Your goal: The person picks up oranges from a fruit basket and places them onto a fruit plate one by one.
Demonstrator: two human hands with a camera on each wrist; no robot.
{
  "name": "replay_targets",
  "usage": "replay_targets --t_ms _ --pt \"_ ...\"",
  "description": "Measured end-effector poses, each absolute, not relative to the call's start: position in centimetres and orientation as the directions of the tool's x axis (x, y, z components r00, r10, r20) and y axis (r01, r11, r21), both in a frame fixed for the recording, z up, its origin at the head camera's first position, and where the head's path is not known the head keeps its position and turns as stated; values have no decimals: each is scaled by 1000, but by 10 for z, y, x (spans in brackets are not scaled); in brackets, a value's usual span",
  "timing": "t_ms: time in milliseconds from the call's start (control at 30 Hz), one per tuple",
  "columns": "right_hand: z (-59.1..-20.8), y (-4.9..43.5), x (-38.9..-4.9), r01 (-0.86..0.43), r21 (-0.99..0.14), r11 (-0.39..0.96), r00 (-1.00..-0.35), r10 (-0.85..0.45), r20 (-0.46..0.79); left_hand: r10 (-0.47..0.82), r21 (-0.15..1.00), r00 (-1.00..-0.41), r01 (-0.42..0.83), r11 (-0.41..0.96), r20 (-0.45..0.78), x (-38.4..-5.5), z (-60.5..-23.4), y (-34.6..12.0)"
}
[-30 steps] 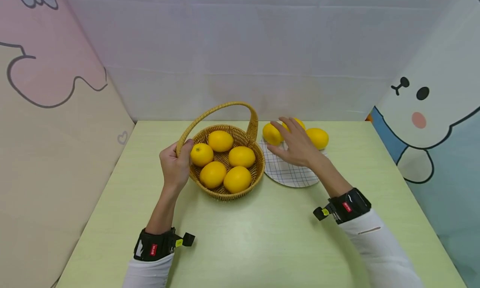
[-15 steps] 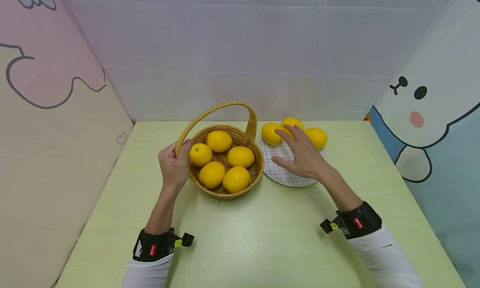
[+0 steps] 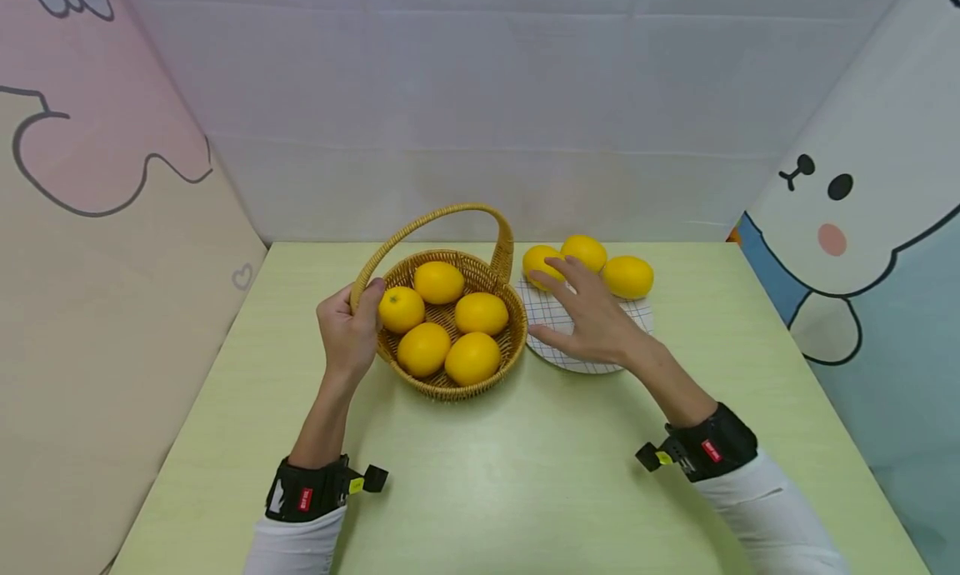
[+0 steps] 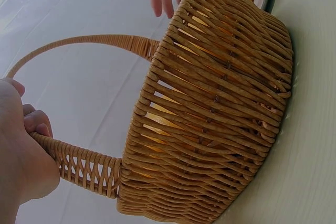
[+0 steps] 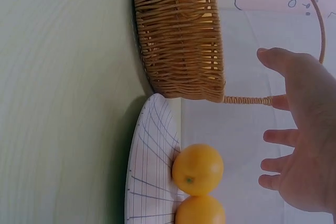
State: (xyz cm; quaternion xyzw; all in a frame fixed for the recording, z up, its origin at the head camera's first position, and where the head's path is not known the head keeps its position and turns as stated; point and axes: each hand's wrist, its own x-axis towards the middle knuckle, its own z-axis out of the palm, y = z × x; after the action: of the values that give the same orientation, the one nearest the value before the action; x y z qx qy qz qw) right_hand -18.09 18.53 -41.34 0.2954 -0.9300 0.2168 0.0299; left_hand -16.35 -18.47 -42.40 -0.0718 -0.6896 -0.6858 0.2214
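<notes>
The wicker basket [image 3: 450,394] stands left, the plate [image 3: 543,310] just right of it. The left hand [image 3: 349,329] grips the basket; the right hand [image 3: 597,321] (the nearer one) spreads, empty, over the plate, three yellow fruits [image 3: 584,252] lying beyond it, far side.

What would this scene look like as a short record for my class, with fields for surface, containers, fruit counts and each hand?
Surface: pale green table
Containers: wicker basket with arched handle; white plate with grid lines
Basket contents: five lemons visible
Plate contents: three lemons, towards its far side
Left hand: grips the handle
Right hand: above the plate, fingers spread, holding nothing
</notes>
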Motion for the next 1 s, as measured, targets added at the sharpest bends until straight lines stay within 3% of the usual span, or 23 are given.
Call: replay_targets --t_ms 467,800,1000 --pt "-398 143 -181 -678 -419 605 -701 -703 120 -200 911 -889 411 48 411 -164 -424 -184" --pt "-387 124 -200 -791 -352 501 -570 -811 128 -204 911 -889 408 54 410 -165 -424 -184" --pt "-383 116 -211 -825 -288 487 -528 -845 82 -204 910 -887 411 58 414 -164 -423 -184"
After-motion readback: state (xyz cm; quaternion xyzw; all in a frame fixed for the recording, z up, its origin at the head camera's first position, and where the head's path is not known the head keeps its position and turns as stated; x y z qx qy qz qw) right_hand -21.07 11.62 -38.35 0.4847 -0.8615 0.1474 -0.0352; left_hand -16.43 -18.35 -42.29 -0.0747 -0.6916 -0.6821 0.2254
